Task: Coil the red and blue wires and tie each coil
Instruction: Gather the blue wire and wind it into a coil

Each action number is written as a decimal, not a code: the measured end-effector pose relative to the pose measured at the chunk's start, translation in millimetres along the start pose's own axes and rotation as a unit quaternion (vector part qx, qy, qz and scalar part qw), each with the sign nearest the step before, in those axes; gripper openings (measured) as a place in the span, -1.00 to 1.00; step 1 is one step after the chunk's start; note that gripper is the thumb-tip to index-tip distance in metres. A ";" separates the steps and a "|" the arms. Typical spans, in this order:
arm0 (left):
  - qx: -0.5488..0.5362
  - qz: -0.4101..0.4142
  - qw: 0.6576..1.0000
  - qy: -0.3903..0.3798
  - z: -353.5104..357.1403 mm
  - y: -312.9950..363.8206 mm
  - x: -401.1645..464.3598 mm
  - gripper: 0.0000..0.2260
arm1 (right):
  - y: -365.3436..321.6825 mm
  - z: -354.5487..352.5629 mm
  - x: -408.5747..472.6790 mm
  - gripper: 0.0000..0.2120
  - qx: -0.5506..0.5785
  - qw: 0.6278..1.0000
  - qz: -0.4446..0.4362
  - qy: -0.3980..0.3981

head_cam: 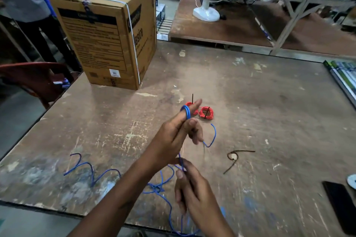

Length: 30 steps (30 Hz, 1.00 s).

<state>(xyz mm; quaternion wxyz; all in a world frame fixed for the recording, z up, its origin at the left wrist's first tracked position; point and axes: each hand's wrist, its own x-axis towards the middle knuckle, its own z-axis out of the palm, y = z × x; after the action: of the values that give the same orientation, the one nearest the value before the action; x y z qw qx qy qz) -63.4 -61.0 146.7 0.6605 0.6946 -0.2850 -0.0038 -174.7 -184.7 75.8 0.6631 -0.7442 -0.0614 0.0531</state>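
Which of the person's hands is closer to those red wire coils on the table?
The left hand. Its fingertips, wrapped with blue wire, reach right beside the red coils. The right hand sits lower, nearer the person, pinching the blue wire.

Single head-worn view; forward and down; close above table [250,102]

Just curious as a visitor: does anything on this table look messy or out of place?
The blue wire sprawls in kinked zigzags and a tangle over the table's near edge. A loose dark tie lies apart. The red coils look neat.
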 end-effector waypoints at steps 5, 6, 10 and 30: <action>0.247 0.014 0.969 -0.005 -23.9 -36.9 3.7 -0.52 | -24.8 -23.4 2.3 -0.82 0.131 0.991 0.016 0.024; 0.265 0.013 0.964 -0.014 -27.1 -40.4 0.9 -0.54 | -32.3 -30.2 7.2 -0.81 0.146 0.989 0.013 0.032; 0.212 -0.032 0.976 -0.049 -29.3 -39.1 -12.2 -0.64 | -62.9 -53.8 36.1 -0.81 0.116 0.987 -0.050 0.099; -0.008 -0.055 0.997 -0.060 -8.7 2.3 -5.2 -0.65 | 20.6 20.3 11.2 -0.74 0.074 0.988 0.000 0.134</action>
<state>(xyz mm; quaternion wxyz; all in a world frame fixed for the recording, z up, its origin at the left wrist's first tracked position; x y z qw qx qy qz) -65.3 -50.9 148.0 0.6464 0.7026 -0.2852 -0.0843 -166.5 -165.3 53.1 0.7184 -0.6936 0.0321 -0.0421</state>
